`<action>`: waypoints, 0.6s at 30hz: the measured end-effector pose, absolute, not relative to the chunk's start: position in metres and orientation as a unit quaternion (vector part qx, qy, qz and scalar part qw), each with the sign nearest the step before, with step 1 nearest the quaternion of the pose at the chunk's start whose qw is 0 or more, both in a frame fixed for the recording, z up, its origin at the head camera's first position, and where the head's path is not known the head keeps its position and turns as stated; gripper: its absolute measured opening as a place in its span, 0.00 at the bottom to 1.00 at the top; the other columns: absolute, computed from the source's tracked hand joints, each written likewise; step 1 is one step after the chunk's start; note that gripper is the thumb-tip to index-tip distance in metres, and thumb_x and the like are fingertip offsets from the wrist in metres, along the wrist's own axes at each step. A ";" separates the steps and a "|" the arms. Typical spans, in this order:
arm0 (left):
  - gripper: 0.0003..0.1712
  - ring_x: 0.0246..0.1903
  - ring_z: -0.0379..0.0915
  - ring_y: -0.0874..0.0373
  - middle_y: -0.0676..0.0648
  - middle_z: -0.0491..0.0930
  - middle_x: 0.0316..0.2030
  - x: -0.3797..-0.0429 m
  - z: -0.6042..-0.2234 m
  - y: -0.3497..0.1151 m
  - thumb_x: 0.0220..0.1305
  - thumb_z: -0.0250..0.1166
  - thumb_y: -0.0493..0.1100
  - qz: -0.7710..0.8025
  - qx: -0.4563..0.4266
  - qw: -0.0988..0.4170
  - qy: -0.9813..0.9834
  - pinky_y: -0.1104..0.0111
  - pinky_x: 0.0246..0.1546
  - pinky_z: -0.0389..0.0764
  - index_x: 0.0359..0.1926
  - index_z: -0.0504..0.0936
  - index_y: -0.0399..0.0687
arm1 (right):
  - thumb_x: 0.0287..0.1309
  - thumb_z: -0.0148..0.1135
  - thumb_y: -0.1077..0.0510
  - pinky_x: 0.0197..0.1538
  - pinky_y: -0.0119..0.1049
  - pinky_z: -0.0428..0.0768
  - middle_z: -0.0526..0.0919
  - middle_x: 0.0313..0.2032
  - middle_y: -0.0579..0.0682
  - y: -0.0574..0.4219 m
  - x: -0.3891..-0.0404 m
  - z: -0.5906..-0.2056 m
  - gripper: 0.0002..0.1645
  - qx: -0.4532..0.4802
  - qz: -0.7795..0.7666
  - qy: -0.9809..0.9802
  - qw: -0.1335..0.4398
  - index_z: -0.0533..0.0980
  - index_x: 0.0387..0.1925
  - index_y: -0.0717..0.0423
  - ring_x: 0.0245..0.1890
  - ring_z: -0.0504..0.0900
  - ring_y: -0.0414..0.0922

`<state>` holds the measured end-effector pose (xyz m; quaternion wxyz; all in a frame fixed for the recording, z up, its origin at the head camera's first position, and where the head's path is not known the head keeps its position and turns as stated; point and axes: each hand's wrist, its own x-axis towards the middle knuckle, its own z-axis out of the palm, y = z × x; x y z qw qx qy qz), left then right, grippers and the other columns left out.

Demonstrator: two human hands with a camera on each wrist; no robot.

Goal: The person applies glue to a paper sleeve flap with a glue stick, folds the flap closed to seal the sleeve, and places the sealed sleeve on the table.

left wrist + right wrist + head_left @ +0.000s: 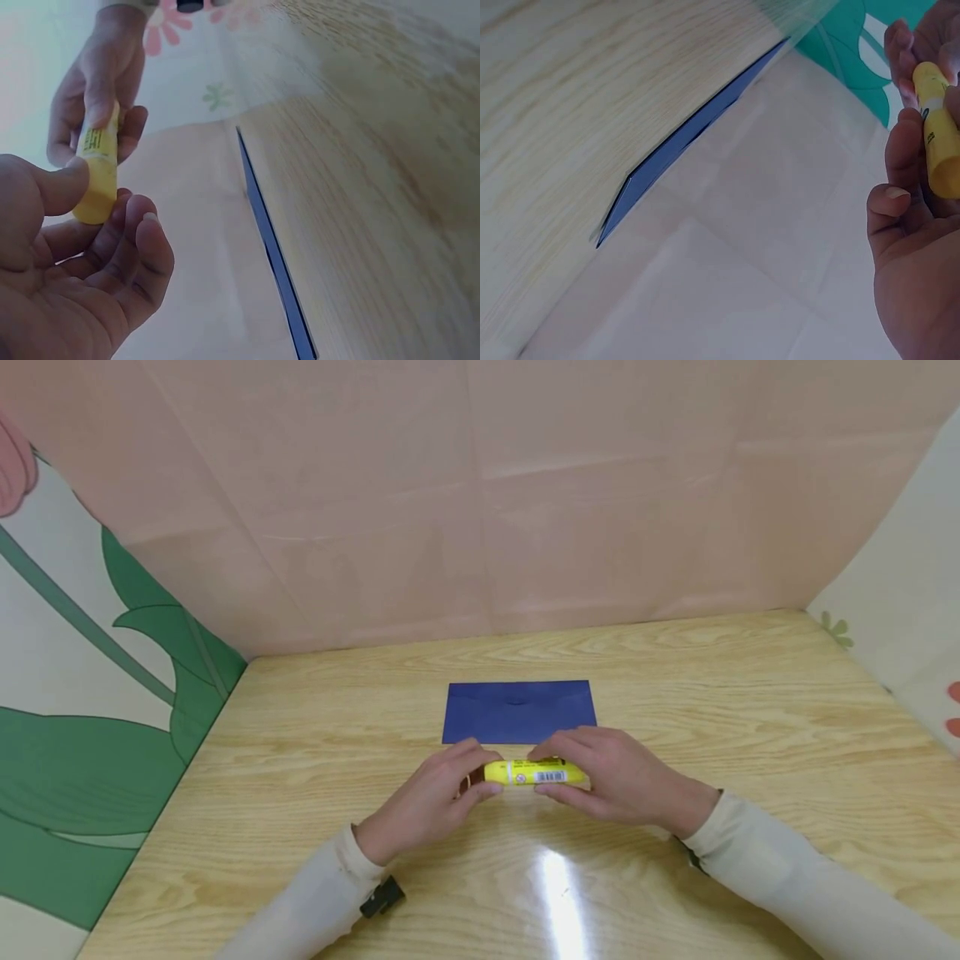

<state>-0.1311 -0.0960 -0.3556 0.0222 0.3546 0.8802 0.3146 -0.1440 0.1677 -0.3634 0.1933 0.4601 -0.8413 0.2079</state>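
A yellow glue stick (536, 772) with printed text and a barcode is held level between both hands, above the wooden table. My left hand (442, 789) pinches its left end between thumb and fingers; the left wrist view shows the thumb (64, 187) pressed on that yellow end. Round the other end of the tube curl the fingers of my right hand (611, 772), covering part of the label. Just beyond the hands lies a dark blue envelope (517, 710), flat with its flap side up. In the right wrist view the envelope (690, 135) appears edge-on, apart from both hands.
The wood-grain table (337, 710) ends at a pinkish sheet (480, 527) hanging along the back. Panels with painted leaves (82, 777) stand at the left, and a pale patterned panel (900, 585) at the right. A small black clip (382, 897) sits at the left sleeve.
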 end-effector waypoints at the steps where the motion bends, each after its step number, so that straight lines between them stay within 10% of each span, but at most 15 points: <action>1: 0.13 0.30 0.67 0.66 0.57 0.74 0.34 -0.131 -0.355 -0.096 0.70 0.62 0.45 0.314 0.354 0.022 0.881 0.76 0.28 0.74 0.53 0.81 0.48 | 0.56 0.72 0.46 0.33 0.28 0.78 0.85 0.37 0.38 0.168 -0.144 -0.363 0.21 0.455 0.208 -0.845 0.190 0.78 0.48 0.48 0.30 0.78 0.32; 18: 0.14 0.29 0.67 0.67 0.55 0.72 0.34 -0.130 -0.354 -0.096 0.71 0.62 0.44 0.301 0.357 -0.007 0.884 0.77 0.27 0.73 0.54 0.81 0.45 | 0.63 0.65 0.43 0.39 0.35 0.83 0.86 0.40 0.40 0.169 -0.145 -0.368 0.19 0.432 0.194 -0.863 0.178 0.81 0.48 0.50 0.37 0.83 0.36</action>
